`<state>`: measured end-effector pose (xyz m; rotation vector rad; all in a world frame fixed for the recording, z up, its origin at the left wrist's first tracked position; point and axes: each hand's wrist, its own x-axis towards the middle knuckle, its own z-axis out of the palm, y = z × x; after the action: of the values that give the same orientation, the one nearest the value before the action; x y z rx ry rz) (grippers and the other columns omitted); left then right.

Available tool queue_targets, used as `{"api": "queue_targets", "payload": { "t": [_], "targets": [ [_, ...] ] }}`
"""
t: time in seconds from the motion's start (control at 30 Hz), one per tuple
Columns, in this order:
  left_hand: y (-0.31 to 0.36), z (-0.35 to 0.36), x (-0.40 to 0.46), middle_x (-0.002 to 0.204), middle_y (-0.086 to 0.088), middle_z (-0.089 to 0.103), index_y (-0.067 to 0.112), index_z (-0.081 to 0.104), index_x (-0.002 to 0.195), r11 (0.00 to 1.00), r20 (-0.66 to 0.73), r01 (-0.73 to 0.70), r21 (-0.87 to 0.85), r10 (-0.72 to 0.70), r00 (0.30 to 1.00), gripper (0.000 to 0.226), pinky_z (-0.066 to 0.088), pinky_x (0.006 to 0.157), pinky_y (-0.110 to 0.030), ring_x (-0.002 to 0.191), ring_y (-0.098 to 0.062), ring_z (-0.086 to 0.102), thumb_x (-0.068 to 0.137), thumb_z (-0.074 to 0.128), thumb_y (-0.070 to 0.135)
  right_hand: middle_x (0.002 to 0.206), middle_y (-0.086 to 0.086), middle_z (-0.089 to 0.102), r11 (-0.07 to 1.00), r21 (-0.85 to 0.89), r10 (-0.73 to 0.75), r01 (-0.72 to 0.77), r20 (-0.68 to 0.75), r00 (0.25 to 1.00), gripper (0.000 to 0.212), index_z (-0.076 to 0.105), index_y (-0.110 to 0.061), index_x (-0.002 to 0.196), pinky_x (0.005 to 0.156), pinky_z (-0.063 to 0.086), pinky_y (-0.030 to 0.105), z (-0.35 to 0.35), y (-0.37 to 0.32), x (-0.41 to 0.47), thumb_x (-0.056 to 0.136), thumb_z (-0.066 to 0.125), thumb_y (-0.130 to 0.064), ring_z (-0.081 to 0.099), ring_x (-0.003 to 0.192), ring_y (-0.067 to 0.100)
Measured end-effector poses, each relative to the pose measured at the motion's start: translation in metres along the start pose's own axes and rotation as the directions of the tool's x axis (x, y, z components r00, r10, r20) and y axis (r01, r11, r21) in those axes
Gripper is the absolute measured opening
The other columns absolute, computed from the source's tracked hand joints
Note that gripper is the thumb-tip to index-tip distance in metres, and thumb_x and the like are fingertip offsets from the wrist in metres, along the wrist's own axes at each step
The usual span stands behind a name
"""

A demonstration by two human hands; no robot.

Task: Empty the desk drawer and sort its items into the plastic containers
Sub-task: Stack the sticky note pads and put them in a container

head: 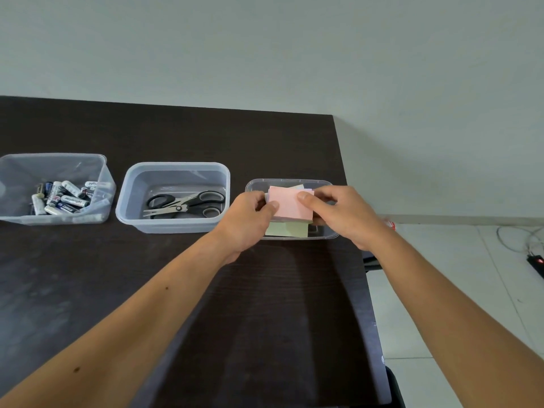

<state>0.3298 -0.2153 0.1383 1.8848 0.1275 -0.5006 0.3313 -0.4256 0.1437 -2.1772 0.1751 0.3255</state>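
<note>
Both my hands, left (250,219) and right (341,213), pinch the pink notes (290,206) over their tub (329,235), squaring the stack so it drops flat.

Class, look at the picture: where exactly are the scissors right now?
In the head view, the scissors lie inside the middle container, between the container of batteries on the left and the sticky-note container on the right.

A dark wood-grain tabletop (182,290) carries three clear plastic tubs in a row near its far edge: the left tub (17,166), the middle tub (176,226) and the shallow right tub (294,181) by the right edge.
</note>
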Motion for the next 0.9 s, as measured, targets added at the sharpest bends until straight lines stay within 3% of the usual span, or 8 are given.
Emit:
{"api": "queue_targets", "payload": {
  "t": [0.13, 0.27, 0.33, 0.5, 0.67, 0.73, 0.8, 0.9],
  "targets": [
    [0.004, 0.002, 0.000, 0.116, -0.006, 0.074, 0.013, 0.068, 0.121, 0.999, -0.007, 0.036, 0.021, -0.036, 0.999, 0.021, 0.056, 0.101, -0.055, 0.111, -0.028, 0.069, 0.106, 0.056, 0.023, 0.117, -0.009, 0.074, 0.988, -0.146, -0.048, 0.050, 0.016, 0.999, 0.046, 0.074, -0.022, 0.126, 0.072, 0.054, 0.022, 0.001, -0.009, -0.004, 0.099, 0.062, -0.057, 0.069, 0.103, 0.010],
    [0.006, 0.002, -0.004, 0.114, -0.019, 0.072, 0.011, 0.064, 0.103, 1.000, -0.036, 0.012, 0.015, -0.011, 0.999, 0.011, 0.058, 0.090, -0.054, 0.103, -0.036, 0.069, 0.103, 0.060, 0.021, 0.121, -0.008, 0.077, 0.988, -0.138, -0.086, 0.077, -0.067, 0.994, 0.047, 0.076, -0.019, 0.128, 0.071, 0.048, 0.011, 0.005, -0.009, -0.007, 0.096, 0.068, -0.054, 0.069, 0.100, 0.003],
    [0.005, 0.000, -0.006, 0.113, -0.021, 0.071, 0.013, 0.058, 0.094, 0.999, -0.052, -0.022, -0.024, 0.021, 0.998, 0.009, 0.059, 0.087, -0.056, 0.102, -0.040, 0.069, 0.103, 0.061, 0.015, 0.122, -0.008, 0.077, 0.988, -0.133, -0.094, 0.082, -0.088, 0.992, 0.047, 0.076, -0.019, 0.129, 0.069, 0.046, 0.008, 0.005, -0.009, -0.009, 0.096, 0.070, -0.052, 0.068, 0.099, 0.001],
    [0.002, -0.003, -0.012, 0.118, -0.016, 0.072, 0.004, 0.058, 0.110, 0.998, -0.030, -0.054, -0.015, 0.053, 0.998, 0.014, 0.058, 0.096, -0.060, 0.110, -0.033, 0.070, 0.101, 0.062, 0.015, 0.127, -0.005, 0.075, 0.974, -0.209, -0.094, 0.084, -0.039, 0.995, 0.048, 0.072, -0.019, 0.133, 0.069, 0.045, 0.010, 0.007, -0.010, -0.013, 0.098, 0.067, -0.051, 0.064, 0.102, 0.005],
    [-0.001, -0.003, -0.018, 0.113, -0.005, 0.073, 0.006, 0.059, 0.107, 0.998, -0.030, -0.064, -0.024, 0.063, 0.998, 0.006, 0.061, 0.096, -0.047, 0.113, -0.023, 0.070, 0.103, 0.062, 0.010, 0.126, -0.004, 0.076, 0.968, -0.235, -0.109, 0.087, -0.082, 0.991, 0.046, 0.073, -0.018, 0.132, 0.067, 0.042, 0.007, 0.009, -0.012, -0.018, 0.099, 0.067, -0.048, 0.062, 0.098, 0.004],
    [0.001, -0.004, -0.025, 0.103, 0.011, 0.068, 0.017, 0.055, 0.098, 0.995, -0.031, -0.070, -0.073, 0.068, 0.997, 0.015, 0.058, 0.087, -0.021, 0.104, 0.003, 0.068, 0.103, 0.060, 0.005, 0.123, -0.005, 0.076, 0.971, -0.224, -0.113, 0.079, -0.146, 0.983, 0.045, 0.074, -0.018, 0.131, 0.062, 0.041, 0.002, 0.009, -0.013, -0.024, 0.098, 0.070, -0.048, 0.063, 0.092, -0.001],
    [0.002, -0.006, -0.034, 0.118, 0.021, 0.062, 0.028, 0.059, 0.115, 0.991, -0.028, -0.087, -0.103, 0.084, 0.996, 0.028, 0.048, 0.088, -0.007, 0.107, 0.019, 0.060, 0.103, 0.061, 0.003, 0.122, -0.006, 0.076, 0.979, -0.186, -0.117, 0.080, -0.193, 0.974, 0.045, 0.073, -0.018, 0.132, 0.061, 0.041, -0.005, 0.007, -0.014, -0.030, 0.096, 0.073, -0.045, 0.062, 0.084, -0.008],
    [0.003, -0.014, -0.052, 0.154, 0.006, 0.054, 0.018, 0.046, 0.154, 0.978, -0.054, -0.170, -0.118, 0.165, 0.985, 0.057, 0.043, 0.110, -0.021, 0.139, -0.005, 0.053, 0.102, 0.067, 0.010, 0.121, -0.007, 0.076, 0.986, -0.126, -0.135, 0.110, -0.212, 0.968, 0.045, 0.071, -0.018, 0.134, 0.065, 0.041, -0.007, 0.005, -0.016, -0.046, 0.095, 0.076, -0.040, 0.060, 0.086, -0.015]
  ]
}}
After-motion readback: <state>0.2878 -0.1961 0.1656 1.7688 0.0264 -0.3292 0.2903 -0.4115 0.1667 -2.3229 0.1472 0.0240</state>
